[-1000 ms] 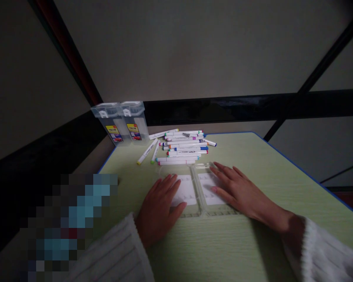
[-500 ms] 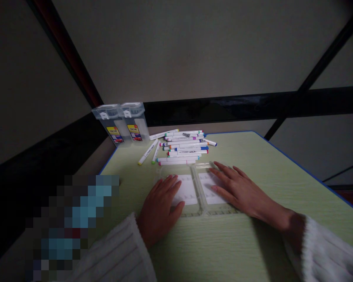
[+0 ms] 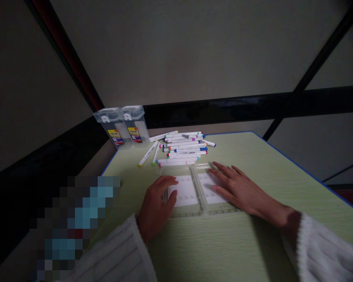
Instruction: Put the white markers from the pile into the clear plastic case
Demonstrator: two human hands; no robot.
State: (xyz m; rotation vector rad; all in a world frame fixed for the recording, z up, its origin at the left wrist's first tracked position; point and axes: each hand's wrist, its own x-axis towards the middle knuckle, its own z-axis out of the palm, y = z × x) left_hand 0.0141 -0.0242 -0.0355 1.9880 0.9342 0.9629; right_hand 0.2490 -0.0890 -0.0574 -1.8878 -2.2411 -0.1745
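Dim room, likely home or dorm study corner. Pale green desk (image 3: 253, 164) with blue edging; black metal rail (image 3: 223, 105) at 12 o'clock, plain wall (image 3: 179, 47) behind; markers (image 3: 182, 147), two clear cases (image 3: 123, 125) at 11 o'clock.

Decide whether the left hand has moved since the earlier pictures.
Yes: the left hand has curled leftward, off the white card onto the clear plastic case's left edge.

White ribbed-knit sleeves (image 3: 117, 254) with wide loose cuffs
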